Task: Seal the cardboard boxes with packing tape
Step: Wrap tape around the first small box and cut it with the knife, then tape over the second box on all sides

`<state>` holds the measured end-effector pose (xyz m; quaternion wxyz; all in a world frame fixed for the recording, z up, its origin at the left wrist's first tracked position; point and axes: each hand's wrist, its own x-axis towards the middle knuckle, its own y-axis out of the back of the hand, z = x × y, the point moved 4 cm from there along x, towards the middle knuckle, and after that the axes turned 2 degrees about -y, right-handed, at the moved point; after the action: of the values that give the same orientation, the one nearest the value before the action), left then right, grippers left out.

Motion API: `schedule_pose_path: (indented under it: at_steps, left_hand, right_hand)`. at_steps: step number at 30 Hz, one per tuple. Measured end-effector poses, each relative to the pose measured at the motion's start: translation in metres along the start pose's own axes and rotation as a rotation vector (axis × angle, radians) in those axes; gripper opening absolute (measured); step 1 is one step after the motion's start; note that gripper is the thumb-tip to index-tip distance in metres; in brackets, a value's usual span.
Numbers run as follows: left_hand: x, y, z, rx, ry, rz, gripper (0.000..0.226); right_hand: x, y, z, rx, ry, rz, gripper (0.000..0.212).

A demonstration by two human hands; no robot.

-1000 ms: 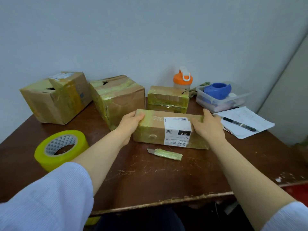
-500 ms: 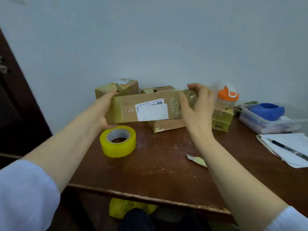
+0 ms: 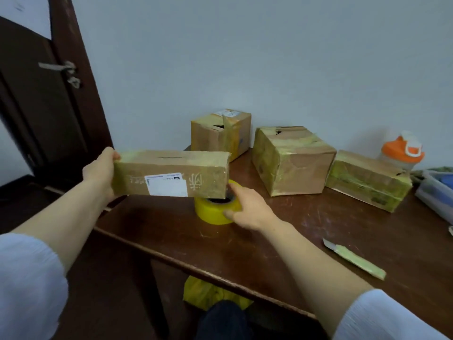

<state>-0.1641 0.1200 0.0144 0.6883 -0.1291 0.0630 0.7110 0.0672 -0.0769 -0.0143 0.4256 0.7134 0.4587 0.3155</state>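
1. Head view: grips the left end of the long cardboard box [image 3: 171, 173] with the left hand [image 3: 100, 173], thumb over its top edge, and holds it level in the air, just above and left of the tape roll [image 3: 213, 212], white label facing the camera.
2. Clasps the tape roll with the right hand [image 3: 247, 207], thumb against the yellow outer wall, fingers over the top rim, fingertips hidden behind the box.
3. Keeps the roll flat on the brown table [image 3: 318, 229].
4. Behind the roll, against the wall: a taped box [image 3: 220, 133].
5. Right of the roll: a bigger taped box [image 3: 294, 163], then a flat taped box [image 3: 367, 180], an orange-capped bottle [image 3: 404, 150] and a plastic tub [image 3: 436, 192].
6. Nearer, right of the roll: a green-handled cutter [image 3: 355, 260], lying flat.
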Motion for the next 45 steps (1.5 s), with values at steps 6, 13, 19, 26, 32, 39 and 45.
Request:
schedule_pose_path:
  at_steps: [6, 13, 19, 26, 32, 39, 45]
  left_hand:
    - [0.02, 0.001, -0.013, 0.076, 0.046, -0.072, 0.051]
    - [0.034, -0.055, -0.038, 0.232, -0.028, -0.164, 0.06]
    - [-0.023, -0.115, -0.044, 0.92, -0.282, -0.25, 0.111]
    - [-0.018, -0.139, -0.044, 0.855, -0.249, -0.297, 0.119]
    - [0.004, -0.141, -0.042, 0.749, -0.255, -0.375, 0.106]
    - [0.003, -0.15, -0.035, 0.841, -0.456, -0.392, 0.062]
    - [-0.079, -0.194, -0.054, 1.182, -0.783, -0.79, 0.072]
  right_hand:
    - [-0.004, 0.002, 0.013, -0.355, 0.044, 0.008, 0.042]
    - [-0.023, 0.011, 0.026, -0.505, -0.085, -0.089, 0.048]
    - [-0.023, 0.021, 0.031, -0.249, -0.253, -0.12, 0.061]
    - [-0.021, 0.032, 0.028, -0.139, -0.263, 0.285, 0.044]
    - [-0.021, 0.02, 0.029, 0.161, -0.168, 0.209, 0.077]
    - [-0.033, 0.009, 0.044, 0.001, -0.154, -0.134, 0.062]
    - [-0.047, 0.009, 0.054, -0.006, -0.116, -0.069, 0.06]
